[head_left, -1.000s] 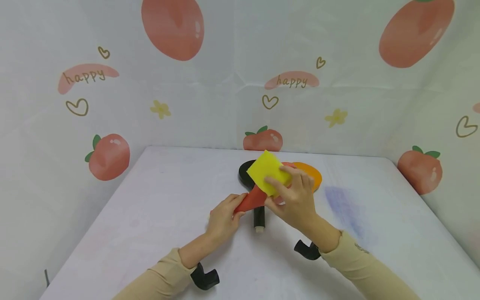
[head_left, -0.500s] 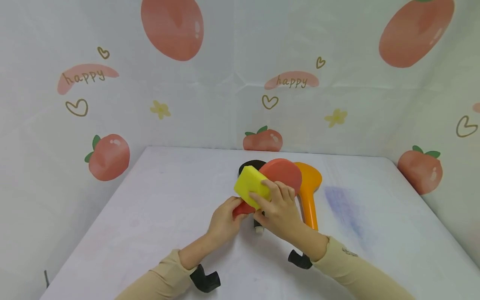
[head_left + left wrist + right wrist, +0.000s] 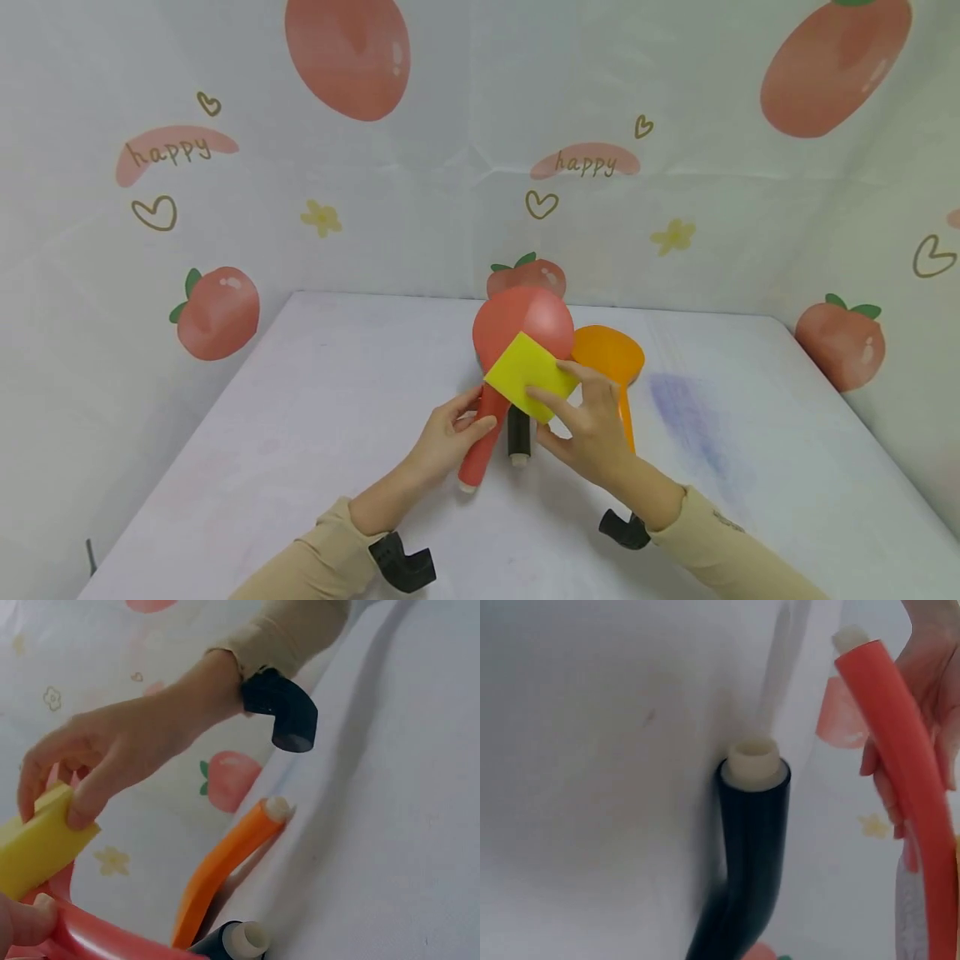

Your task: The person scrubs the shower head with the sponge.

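My left hand [image 3: 442, 442] grips the handle of a red handheld shower head [image 3: 517, 321], lifted and tilted with its round head at the back. In the right wrist view its red handle [image 3: 900, 727] ends in a pale connector. My right hand [image 3: 600, 425] pinches a yellow sponge [image 3: 532, 375] between thumb and fingers. The sponge overlaps the red neck in the head view; the left wrist view shows the sponge [image 3: 45, 844] as a thick block. A black shower head [image 3: 518, 433] lies behind, its head mostly hidden by the red one.
An orange shower head [image 3: 607, 354] lies to the right on the white table [image 3: 337, 358], its handle partly behind my right hand. Black wrist mounts [image 3: 405, 567] stick out below both wrists. A printed cloth [image 3: 420, 192] hangs behind the table.
My left hand has swung the red shower head from a slant to nearly upright, its head moving left over the black one. My right hand slid the sponge down its neck, then back up rightward.
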The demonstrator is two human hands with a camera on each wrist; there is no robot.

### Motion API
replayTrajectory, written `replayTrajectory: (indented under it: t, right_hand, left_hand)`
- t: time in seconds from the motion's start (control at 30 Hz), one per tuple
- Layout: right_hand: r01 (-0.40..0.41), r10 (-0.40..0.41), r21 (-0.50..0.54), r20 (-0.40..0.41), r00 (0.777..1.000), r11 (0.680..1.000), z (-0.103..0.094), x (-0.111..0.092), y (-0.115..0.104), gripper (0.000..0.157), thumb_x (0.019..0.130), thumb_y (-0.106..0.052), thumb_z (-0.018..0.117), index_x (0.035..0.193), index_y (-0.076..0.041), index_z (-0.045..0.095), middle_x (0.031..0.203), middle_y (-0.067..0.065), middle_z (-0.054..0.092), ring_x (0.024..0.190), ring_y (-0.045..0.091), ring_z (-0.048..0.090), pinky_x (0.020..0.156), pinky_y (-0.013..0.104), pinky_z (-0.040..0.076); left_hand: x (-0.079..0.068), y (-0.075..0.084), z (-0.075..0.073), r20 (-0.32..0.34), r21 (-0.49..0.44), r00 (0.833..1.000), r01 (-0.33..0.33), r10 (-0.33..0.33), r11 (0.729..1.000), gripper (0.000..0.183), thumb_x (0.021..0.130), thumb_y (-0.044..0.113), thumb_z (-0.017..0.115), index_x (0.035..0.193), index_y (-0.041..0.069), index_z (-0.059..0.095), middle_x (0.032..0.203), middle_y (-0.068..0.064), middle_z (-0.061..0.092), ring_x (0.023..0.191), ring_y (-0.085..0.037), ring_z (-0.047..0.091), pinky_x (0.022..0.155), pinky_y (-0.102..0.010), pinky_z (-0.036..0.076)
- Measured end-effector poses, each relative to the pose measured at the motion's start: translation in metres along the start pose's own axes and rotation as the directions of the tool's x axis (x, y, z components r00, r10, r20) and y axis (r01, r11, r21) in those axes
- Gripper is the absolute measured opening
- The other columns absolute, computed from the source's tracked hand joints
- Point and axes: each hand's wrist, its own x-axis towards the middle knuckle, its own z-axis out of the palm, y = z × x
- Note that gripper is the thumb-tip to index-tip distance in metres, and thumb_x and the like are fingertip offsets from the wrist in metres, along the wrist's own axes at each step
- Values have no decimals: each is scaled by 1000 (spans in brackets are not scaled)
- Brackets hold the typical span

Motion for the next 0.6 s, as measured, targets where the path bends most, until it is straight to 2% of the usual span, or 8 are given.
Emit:
replayTrajectory:
  t: [0.17,0.3,0.47,0.6]
  right_hand:
    - [-28,28,9,-35,999,1000,-2,-5,8,28,90,-28,42,97,-15,66,111,29,47,104,37,42,69,45,28]
    - [-82,83,41,-32,996,996,-3,-9,13,24,89,-25,46,98,-13,64,114,30,42,106,37,41,71,48,24]
    - [-170,174,103,-32,984,980,-1,-13,20,22,80,-17,55,101,-11,60,118,30,38,107,40,40,75,50,25]
    - [-215,224,168,-35,974,962,0,-13,23,28,75,-14,59,103,-9,58,119,31,38,106,42,40,79,51,28]
  left_hand:
    - [0,1,-2,7,-107,997,75,-74,991,58,93,19,58,143,2,34,128,-19,49,99,-16,62,91,-34,53]
    - [-1,2,-3,67,-211,993,107,-95,972,61,93,23,56,145,2,29,137,-21,45,106,-13,58,96,-32,50]
    - [-2,1,-5,186,-313,980,125,-68,942,62,96,24,51,146,1,23,142,-25,39,111,-13,59,97,-26,48]
    - [0,1,-5,282,-356,959,126,-22,926,59,98,26,46,145,-1,23,134,-21,47,108,-10,59,96,-24,49]
